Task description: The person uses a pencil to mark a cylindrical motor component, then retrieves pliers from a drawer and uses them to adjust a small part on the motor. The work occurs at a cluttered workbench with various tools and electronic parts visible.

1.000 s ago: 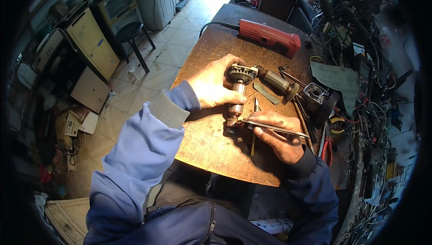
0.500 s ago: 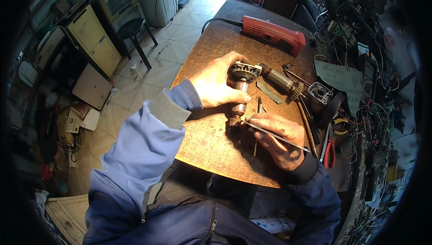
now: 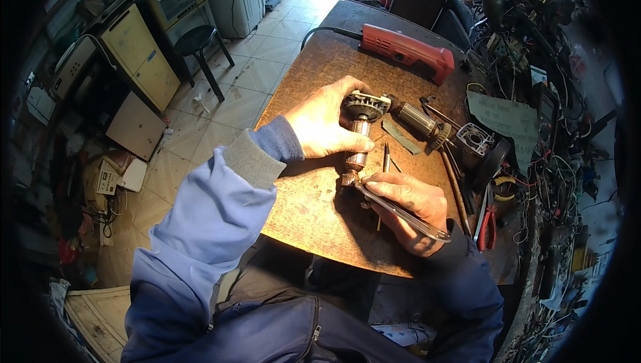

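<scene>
My left hand (image 3: 327, 123) grips a motor armature (image 3: 359, 137), a dark fan disc on top and a copper-coloured shaft below, held upright on the brown wooden table (image 3: 304, 209). My right hand (image 3: 407, 206) rests on the table just right of its lower end and holds a long flat metal tool (image 3: 400, 209), whose tip touches the bottom of the armature. A second armature (image 3: 417, 119) lies on the table behind, to the right.
A red power tool (image 3: 407, 49) with a black cable lies at the table's far end. A grey gear housing (image 3: 474, 139), red-handled pliers (image 3: 487, 223), a thin rod and tangled wires crowd the right side. A black stool (image 3: 197, 43) and cabinets stand on the tiled floor to the left.
Both hands stay on the armature and tool; the tool tip has shifted slightly at the armature's lower end. The camera has moved a little.
</scene>
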Demonstrator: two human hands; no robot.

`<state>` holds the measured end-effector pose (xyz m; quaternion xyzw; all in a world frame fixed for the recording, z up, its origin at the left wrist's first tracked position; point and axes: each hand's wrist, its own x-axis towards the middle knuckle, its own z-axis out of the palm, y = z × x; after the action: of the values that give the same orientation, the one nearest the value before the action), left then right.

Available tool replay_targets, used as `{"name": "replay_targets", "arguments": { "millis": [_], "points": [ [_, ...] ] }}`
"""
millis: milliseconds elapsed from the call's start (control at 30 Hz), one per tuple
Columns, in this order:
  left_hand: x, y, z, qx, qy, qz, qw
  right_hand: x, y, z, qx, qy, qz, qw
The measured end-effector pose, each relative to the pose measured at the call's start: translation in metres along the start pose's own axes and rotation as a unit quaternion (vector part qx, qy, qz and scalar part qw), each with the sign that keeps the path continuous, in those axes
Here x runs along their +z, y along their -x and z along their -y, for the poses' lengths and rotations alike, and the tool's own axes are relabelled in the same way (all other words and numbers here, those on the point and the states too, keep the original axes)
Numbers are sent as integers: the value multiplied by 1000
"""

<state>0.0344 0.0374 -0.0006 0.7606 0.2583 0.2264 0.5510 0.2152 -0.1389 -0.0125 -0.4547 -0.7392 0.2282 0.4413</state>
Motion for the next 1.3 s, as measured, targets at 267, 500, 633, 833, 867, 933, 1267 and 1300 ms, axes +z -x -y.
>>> {"name": "replay_targets", "arguments": {
  "millis": [267,500,633,833,867,933,1267,1300],
  "points": [
    [0,0,2,12,8,-2,1000,-1,1,-2,-10,-7,16,1000],
    [1,0,0,5,13,-1,1000,-4,-1,-1,-28,16,28,999],
    [1,0,1,13,13,0,1000,-5,-2,-2,-49,8,33,998],
    [0,1,-1,1,-1,1,1000,-10,-3,6,-52,-4,48,997],
    [0,1,-2,-1,-5,1,1000,-11,-3,6,-45,-17,37,998],
    [0,1,-1,-2,3,5,1000,-6,-4,5,-38,-79,-12,996],
    [-1,-1,5,38,13,0,999,-6,-5,-2,1,-57,-4,998],
    [-1,-1,5,41,10,-1,999,-6,-4,-2,-1,-55,-5,998]
  ]
}}
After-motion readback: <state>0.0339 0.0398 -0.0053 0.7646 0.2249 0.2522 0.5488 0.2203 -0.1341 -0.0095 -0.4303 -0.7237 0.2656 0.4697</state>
